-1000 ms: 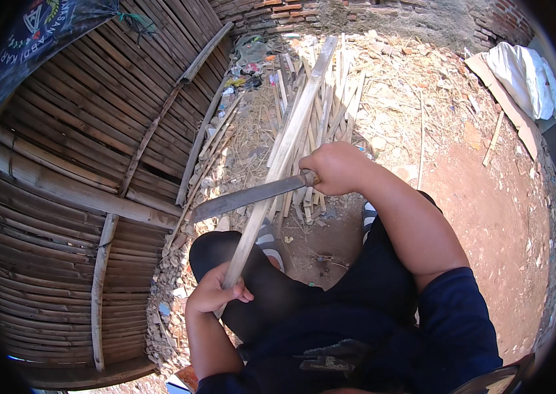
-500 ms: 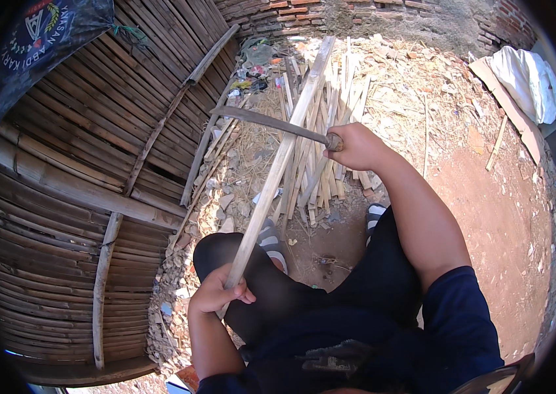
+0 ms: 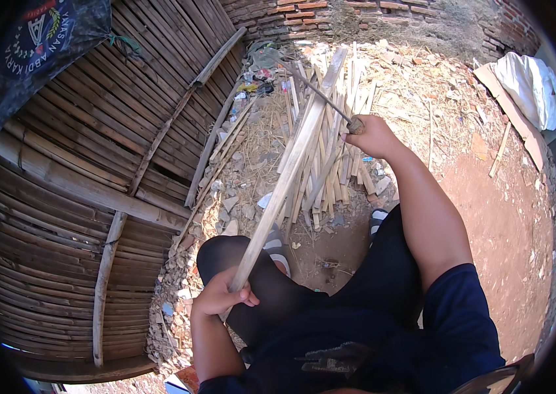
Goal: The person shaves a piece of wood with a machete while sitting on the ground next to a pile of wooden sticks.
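My left hand (image 3: 220, 293) is closed round the near end of a long pale wooden strip (image 3: 282, 186), beside my left knee. The strip slants away from me, its far end over a pile of similar strips. My right hand (image 3: 375, 138) grips the short wooden handle of a machete (image 3: 334, 105). Its dark, narrow blade points to the far left and crosses the held strip near the far end. The blade appears to meet the strip there, edge-on to me.
Loose wooden strips (image 3: 334, 182) lie heaped on rubble and straw between my feet and the brick wall (image 3: 291, 23). A bamboo-slat wall (image 3: 61, 177) stands close on the left. A white sack (image 3: 529, 88) lies by a brown board (image 3: 506, 115) at the far right.
My right hand has moved slightly away from me and to the right. The machete has slid toward the strip's far end, its blade now tilted more steeply. The left hand keeps its hold.
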Demonstrator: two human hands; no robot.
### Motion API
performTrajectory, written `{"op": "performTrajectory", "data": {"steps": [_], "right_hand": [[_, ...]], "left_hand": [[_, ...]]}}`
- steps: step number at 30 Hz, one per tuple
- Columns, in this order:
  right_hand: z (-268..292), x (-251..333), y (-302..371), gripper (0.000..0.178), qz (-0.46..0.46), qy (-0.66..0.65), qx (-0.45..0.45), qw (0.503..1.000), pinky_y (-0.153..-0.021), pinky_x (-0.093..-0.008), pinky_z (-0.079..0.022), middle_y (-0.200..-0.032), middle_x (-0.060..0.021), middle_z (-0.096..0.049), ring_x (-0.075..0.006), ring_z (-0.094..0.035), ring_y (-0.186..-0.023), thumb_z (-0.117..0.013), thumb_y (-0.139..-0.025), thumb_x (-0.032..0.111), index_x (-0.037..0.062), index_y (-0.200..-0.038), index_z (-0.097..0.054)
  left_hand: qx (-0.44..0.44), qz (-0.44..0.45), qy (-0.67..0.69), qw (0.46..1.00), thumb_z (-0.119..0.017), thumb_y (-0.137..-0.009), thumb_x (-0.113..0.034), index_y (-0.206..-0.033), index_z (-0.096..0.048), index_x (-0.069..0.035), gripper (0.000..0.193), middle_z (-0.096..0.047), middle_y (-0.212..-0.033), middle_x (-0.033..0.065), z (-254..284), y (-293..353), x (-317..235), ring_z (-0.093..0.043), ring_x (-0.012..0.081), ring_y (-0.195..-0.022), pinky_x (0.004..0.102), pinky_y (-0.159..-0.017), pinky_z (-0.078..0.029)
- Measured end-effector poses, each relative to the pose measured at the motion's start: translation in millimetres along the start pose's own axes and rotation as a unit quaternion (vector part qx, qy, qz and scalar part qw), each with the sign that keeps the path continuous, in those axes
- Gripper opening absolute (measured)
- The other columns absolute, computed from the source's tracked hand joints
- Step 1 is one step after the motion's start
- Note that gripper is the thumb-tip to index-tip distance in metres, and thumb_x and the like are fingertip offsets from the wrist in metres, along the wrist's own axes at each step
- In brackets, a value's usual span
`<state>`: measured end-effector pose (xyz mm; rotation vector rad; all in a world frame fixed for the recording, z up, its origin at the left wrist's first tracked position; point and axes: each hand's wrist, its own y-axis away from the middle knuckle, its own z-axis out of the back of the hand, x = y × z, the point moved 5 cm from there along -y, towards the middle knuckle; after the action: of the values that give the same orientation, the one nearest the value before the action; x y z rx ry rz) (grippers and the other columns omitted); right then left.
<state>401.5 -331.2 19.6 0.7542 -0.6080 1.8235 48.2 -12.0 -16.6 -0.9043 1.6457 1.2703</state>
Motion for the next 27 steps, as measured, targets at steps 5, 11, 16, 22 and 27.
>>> {"op": "performTrajectory", "data": {"steps": [5, 11, 16, 22, 27], "right_hand": [[-36, 67, 45, 0.027, 0.206, 0.154, 0.101, 0.961, -0.078, -0.0501, -0.054, -0.086, -0.0197, -0.07, -0.0402, -0.069, -0.087, -0.074, -0.081, 0.027, 0.0073, -0.099, -0.07], [-47, 81, 58, 0.022, 0.268, 0.174, 0.152, 0.935, -0.069, -0.0488, -0.052, -0.073, -0.0172, -0.067, -0.0389, -0.067, -0.074, -0.076, -0.077, 0.024, 0.0073, -0.09, -0.069], [-6, 8, -5, 0.03, 0.023, 0.058, -0.029, 0.998, -0.078, -0.0472, -0.054, -0.09, -0.0205, -0.072, -0.0398, -0.069, -0.085, -0.074, -0.083, 0.028, 0.0056, -0.103, -0.071], [-19, 36, 24, 0.028, 0.154, 0.069, -0.021, 0.985, -0.074, -0.048, -0.053, -0.084, -0.02, -0.071, -0.0399, -0.068, -0.08, -0.075, -0.082, 0.025, 0.0065, -0.102, -0.071], [-58, 90, 63, 0.027, 0.285, 0.223, 0.133, 0.923, -0.072, -0.0508, -0.052, -0.078, -0.0189, -0.068, -0.0411, -0.067, -0.079, -0.073, -0.073, 0.018, 0.0076, -0.098, -0.07]], "left_hand": [[0.008, -0.012, 0.053, 0.999, -0.085, -0.084, -0.03, -0.115, -0.055, 0.003, 0.055, -0.062, -0.085, 0.004, -1, -1, 1, -0.074, 0.0233, -0.087, 0.0339, -0.077, -0.061], [0.006, 0.003, 0.022, 1.0, -0.085, -0.084, -0.03, -0.116, -0.054, 0.004, 0.055, -0.063, -0.087, 0.0053, -2, 1, 3, -0.074, 0.0243, -0.087, 0.0363, -0.077, -0.062], [-0.029, 0.008, -0.009, 1.0, -0.086, -0.082, -0.038, -0.124, -0.05, 0.005, 0.07, -0.063, -0.082, 0.0061, 0, 1, 1, -0.075, 0.0273, -0.084, 0.0381, -0.075, -0.063], [0.014, -0.011, 0.032, 0.999, -0.084, -0.085, -0.035, -0.116, -0.054, 0.002, 0.057, -0.063, -0.086, 0.0061, 0, -2, 0, -0.075, 0.0261, -0.087, 0.0356, -0.075, -0.062], [0.007, -0.02, 0.033, 0.999, -0.083, -0.087, -0.031, -0.114, -0.056, 0.002, 0.05, -0.062, -0.087, 0.0059, -4, 2, 2, -0.075, 0.0247, -0.087, 0.0349, -0.077, -0.062]]}}
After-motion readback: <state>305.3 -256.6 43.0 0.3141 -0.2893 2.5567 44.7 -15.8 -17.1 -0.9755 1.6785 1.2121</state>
